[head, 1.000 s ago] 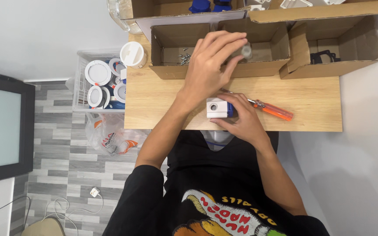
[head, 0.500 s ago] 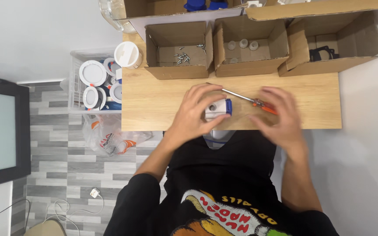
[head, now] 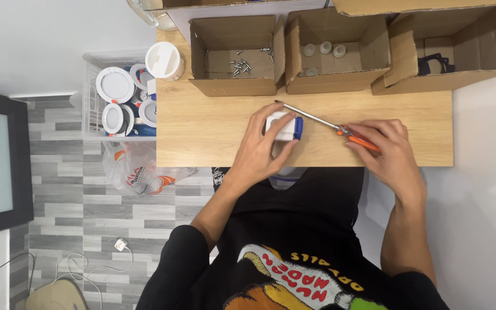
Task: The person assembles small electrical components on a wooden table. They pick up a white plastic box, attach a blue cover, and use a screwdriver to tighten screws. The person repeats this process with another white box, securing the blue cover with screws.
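Note:
My left hand (head: 262, 150) grips a small white block with a blue end (head: 284, 127) on the wooden table (head: 202, 126), near its front edge. My right hand (head: 387, 149) closes on the orange handle of a screwdriver (head: 331, 124) that lies on the table; its metal shaft points left toward the white block. Both forearms reach up from my body at the bottom of the view.
Three open cardboard boxes stand along the back: one with screws (head: 242, 60), one with small white caps (head: 322, 51), one with black parts (head: 434, 63). A white cup (head: 165, 60) sits at the table's left corner. A clear bin of round white fixtures (head: 119, 97) stands beside the table on the floor.
My left hand came back from the middle box to the white block. My right hand let go of the block, moved right and took hold of the screwdriver's handle.

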